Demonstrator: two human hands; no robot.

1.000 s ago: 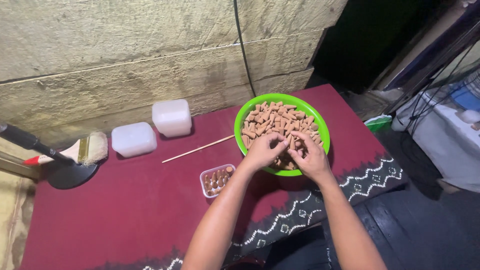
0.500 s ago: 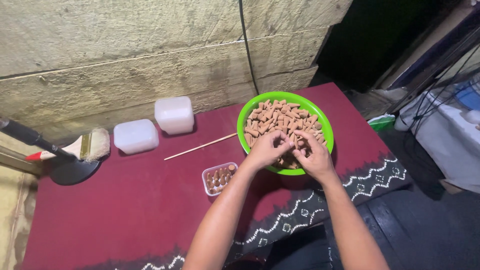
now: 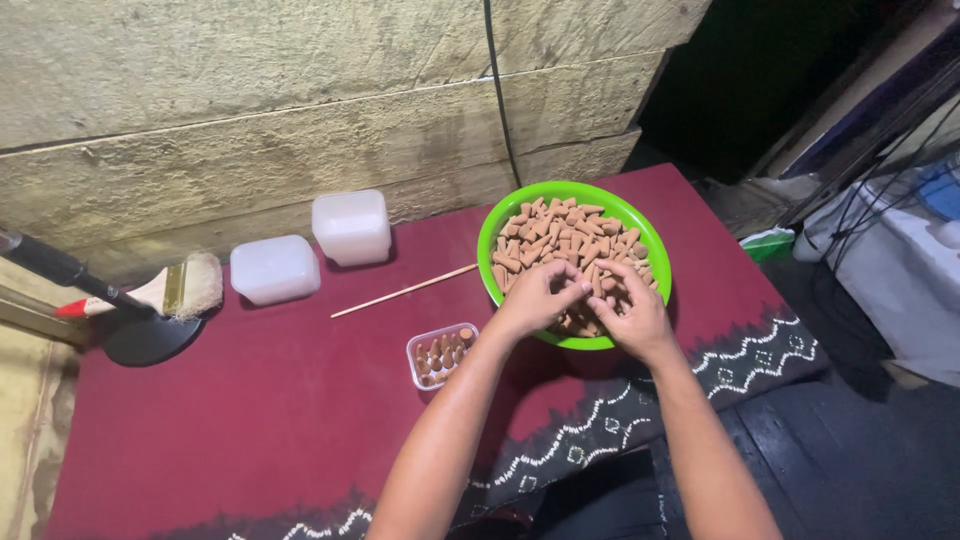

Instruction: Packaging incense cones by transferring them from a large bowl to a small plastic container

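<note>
At the far left of the frame a paintbrush (image 3: 180, 290) leans on a dark round stand (image 3: 150, 338); right of it, toward the upper middle, two white lidded tubs (image 3: 275, 268) (image 3: 351, 226) sit on the maroon cloth of the tabletop (image 3: 250, 420); a thin wooden stick (image 3: 403, 291) lies slanted between them and the bowl; below it, left of centre, a small clear tray (image 3: 441, 354) holds a few upright brown cones. Right of centre stands the green bowl (image 3: 500, 225), heaped with small brown cones (image 3: 560, 230); these look light, dry and stiff, probably brittle at the tip, so each is best pinched gently round its wider base, one at a time; they should not be slippery. The left hand (image 3: 540, 297) curls over the near rim of the bowl, fingers bent into the heap and apparently pinching cones; the right hand (image 3: 630, 305), just beside it and touching, digs in likewise; what exactly each holds I cannot tell.
</note>
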